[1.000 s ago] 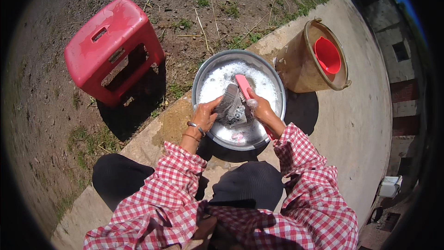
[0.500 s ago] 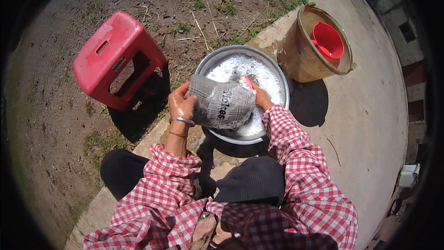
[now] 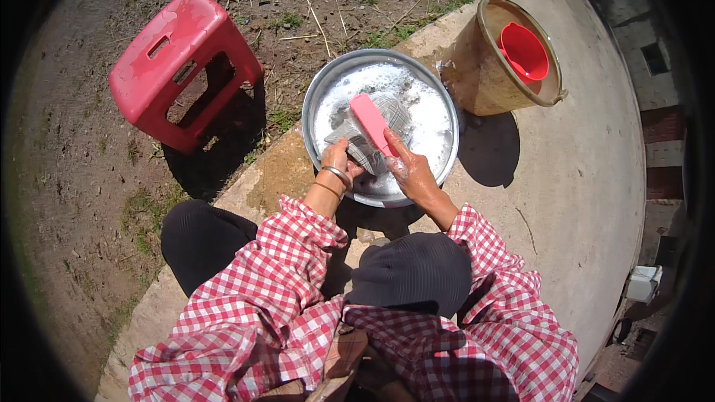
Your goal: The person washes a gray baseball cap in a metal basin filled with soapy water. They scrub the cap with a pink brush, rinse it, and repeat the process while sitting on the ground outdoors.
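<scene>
On dirt (image 3: 74,164) stands a red plastic stool (image 3: 197,46), left of a sudsy metal basin (image 3: 309,108) with a tan bucket (image 3: 477,67) just beside its right. A grey plaid cap (image 3: 362,153) lies in the basin, its near part clamped between the fingers of the left hand (image 3: 339,162). Over the cap, the right hand (image 3: 415,175) has its fingers closed around the near end of a pink scrubbing brush (image 3: 371,120).

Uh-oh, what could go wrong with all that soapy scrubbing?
The pink oblong brush might slip, since the right hand holding it looks wet and soapy. It could also rub the left hand, which grips the wet grey checked cloth close by. And white foam fills much of the round metal basin, so a hard scrub may splash the red-and-white checked sleeves.
</scene>
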`<action>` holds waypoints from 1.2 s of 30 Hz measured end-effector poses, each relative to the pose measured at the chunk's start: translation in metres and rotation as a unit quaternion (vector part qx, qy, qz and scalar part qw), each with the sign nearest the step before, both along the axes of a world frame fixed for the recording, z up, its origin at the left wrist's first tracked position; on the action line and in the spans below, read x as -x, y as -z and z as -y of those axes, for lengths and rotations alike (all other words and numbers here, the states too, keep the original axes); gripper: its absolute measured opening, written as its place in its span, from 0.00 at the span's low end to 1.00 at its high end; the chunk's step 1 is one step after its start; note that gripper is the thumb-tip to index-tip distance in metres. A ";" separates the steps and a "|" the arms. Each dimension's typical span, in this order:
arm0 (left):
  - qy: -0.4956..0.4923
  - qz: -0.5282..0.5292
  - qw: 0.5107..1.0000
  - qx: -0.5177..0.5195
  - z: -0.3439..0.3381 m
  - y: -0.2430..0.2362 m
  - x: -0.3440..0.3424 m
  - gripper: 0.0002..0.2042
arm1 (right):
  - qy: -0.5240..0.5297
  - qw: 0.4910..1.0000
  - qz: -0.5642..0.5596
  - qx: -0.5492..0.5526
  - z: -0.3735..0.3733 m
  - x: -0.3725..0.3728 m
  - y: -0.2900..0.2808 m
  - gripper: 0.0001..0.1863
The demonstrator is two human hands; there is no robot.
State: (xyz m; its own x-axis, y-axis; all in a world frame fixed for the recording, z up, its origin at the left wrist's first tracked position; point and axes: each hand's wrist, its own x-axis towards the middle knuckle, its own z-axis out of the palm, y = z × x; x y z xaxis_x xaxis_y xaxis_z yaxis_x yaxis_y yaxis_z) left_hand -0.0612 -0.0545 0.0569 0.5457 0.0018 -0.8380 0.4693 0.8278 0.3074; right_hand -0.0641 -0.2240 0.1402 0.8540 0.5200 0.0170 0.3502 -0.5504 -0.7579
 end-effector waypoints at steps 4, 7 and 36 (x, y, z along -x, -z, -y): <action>-0.161 0.036 0.984 0.066 -0.019 -0.008 -0.023 0.18 | -0.012 0.999 0.025 0.033 -0.002 0.010 0.027 0.31; -0.205 -0.001 0.974 0.097 -0.034 -0.021 -0.024 0.18 | 0.048 0.995 0.047 0.074 0.040 0.000 0.043 0.29; 0.097 0.060 0.763 -0.636 0.028 0.005 0.040 0.12 | 0.082 0.987 -0.032 -0.135 -0.052 -0.070 -0.042 0.19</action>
State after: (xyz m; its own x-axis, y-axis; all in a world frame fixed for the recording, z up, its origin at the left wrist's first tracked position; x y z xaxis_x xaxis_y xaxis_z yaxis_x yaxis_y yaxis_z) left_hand -0.1008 -0.0822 0.0515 0.7116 0.6821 -0.1687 0.4503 -0.2584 0.8547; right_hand 0.0054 -0.1722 0.1826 0.9301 0.3588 0.0789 0.2195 -0.3703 -0.9026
